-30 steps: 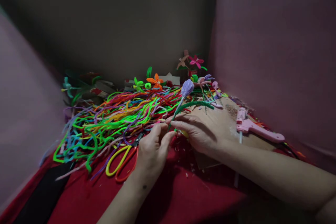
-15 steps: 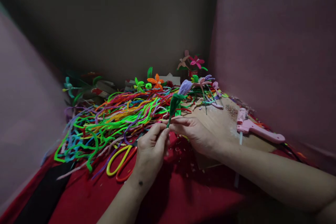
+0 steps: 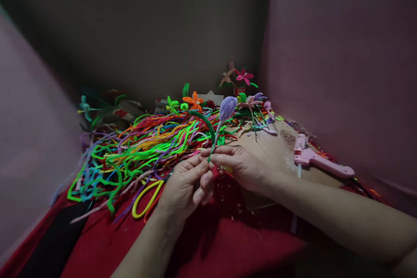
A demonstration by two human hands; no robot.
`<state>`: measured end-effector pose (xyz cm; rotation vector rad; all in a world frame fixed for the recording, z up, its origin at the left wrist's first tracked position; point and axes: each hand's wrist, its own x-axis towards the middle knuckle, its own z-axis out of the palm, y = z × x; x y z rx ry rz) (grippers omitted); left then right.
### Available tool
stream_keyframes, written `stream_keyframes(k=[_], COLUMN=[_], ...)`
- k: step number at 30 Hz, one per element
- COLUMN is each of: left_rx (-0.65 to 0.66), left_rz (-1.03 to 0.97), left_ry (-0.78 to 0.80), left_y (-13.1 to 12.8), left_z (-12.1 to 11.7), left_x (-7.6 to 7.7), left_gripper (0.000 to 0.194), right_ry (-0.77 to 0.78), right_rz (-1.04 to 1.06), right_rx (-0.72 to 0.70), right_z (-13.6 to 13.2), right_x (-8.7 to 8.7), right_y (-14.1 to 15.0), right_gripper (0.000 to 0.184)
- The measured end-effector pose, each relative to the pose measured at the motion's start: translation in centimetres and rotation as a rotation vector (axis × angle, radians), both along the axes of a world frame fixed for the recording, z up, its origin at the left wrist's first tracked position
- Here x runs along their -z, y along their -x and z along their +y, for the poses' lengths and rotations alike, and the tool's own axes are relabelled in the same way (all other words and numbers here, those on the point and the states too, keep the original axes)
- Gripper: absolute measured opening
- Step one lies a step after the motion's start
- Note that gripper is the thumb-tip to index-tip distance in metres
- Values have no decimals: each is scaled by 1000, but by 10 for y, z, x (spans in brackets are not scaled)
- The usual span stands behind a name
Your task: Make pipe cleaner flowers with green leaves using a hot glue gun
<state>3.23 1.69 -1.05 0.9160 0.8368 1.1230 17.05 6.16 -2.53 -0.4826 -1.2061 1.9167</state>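
Note:
A pipe-cleaner flower [image 3: 227, 108] with a purple bud stands upright between my hands, tilted slightly right. Its pale stem runs down to my fingertips, and a curved dark green leaf [image 3: 205, 120] arches off to the left. My left hand [image 3: 188, 182] pinches the green lower end of the stem between thumb and forefinger. From the right, my right hand [image 3: 236, 163] closes its thumb and fingers on the stem just beside the left fingertips.
Many loose coloured pipe cleaners [image 3: 146, 143] are heaped at left. Scissors with yellow and red handles [image 3: 137, 208] lie near my left wrist. A pink glue gun [image 3: 317, 161] rests on a cardboard sheet [image 3: 270, 154] at right. Finished flowers [image 3: 194, 101] stand behind.
The flower has been turned in my fingers: the green leaf that covered the stem now points left, and the pale stem shows. My left hand has rolled over, its lower fingers now visible.

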Motion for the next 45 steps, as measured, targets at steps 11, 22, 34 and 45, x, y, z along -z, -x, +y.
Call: stream_keyframes(k=[11, 22, 34, 45], left_rx=[-451, -254, 16, -460], left_rz=[1031, 490, 161, 1229], left_ry=[-739, -256, -64, -759], left_y=[0, -4, 3, 2], left_z=[-5, -4, 0, -3], left_x=[18, 1, 0, 23], left_gripper=[14, 12, 20, 19], right_ry=[12, -128, -90, -169], right_rz=[68, -63, 16, -128], right_rx=[181, 118, 96, 313], right_z=[-4, -2, -1, -5], right_x=[2, -5, 1, -5], right_y=[5, -2, 1, 1], right_gripper=[8, 15, 15, 5])
